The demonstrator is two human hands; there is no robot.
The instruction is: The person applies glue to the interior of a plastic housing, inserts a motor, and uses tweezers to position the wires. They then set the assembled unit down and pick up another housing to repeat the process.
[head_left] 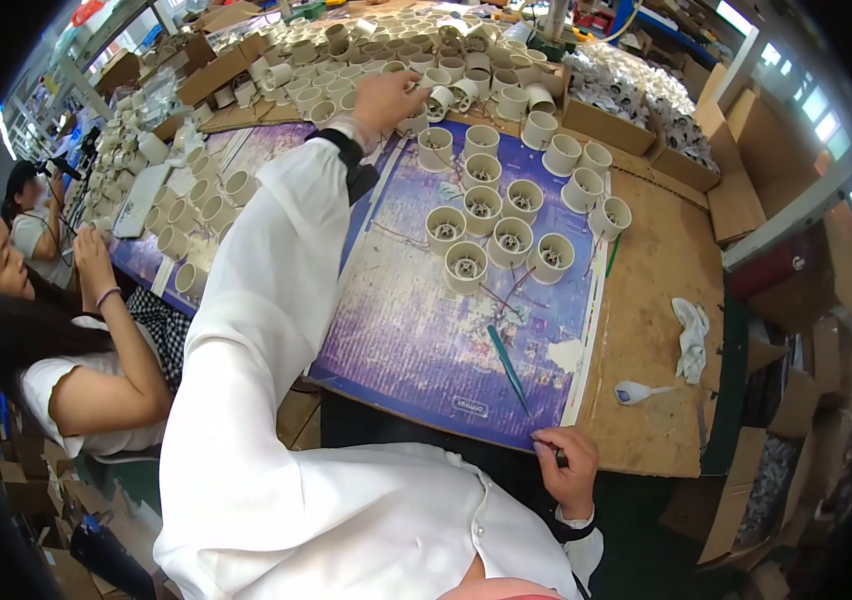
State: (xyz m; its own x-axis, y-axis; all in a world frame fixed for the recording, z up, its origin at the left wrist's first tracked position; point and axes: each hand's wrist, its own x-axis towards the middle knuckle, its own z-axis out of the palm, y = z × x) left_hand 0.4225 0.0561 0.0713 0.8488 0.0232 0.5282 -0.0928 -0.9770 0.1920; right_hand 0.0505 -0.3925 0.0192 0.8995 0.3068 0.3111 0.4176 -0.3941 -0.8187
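Note:
My left hand (384, 102) reaches far across the table to the near edge of a pile of cream cup-shaped sockets. Its fingers are apart beside a socket (440, 101); whether they touch it is unclear. A group of round sockets (466, 265) with metal parts inside and thin wires stands on the purple mat (396, 330). My right hand (568, 470) is closed at the table's front edge, with a small dark thing, too hidden to name, between its fingers. Teal tweezers (509, 370) lie on the mat near that hand.
Cardboard boxes of metal parts (611, 100) stand at the back right. A crumpled white glove (690, 340) and a small white spoon-shaped item (641, 392) lie on the brown board at right. A co-worker (96, 370) sits at left, near more sockets (191, 210).

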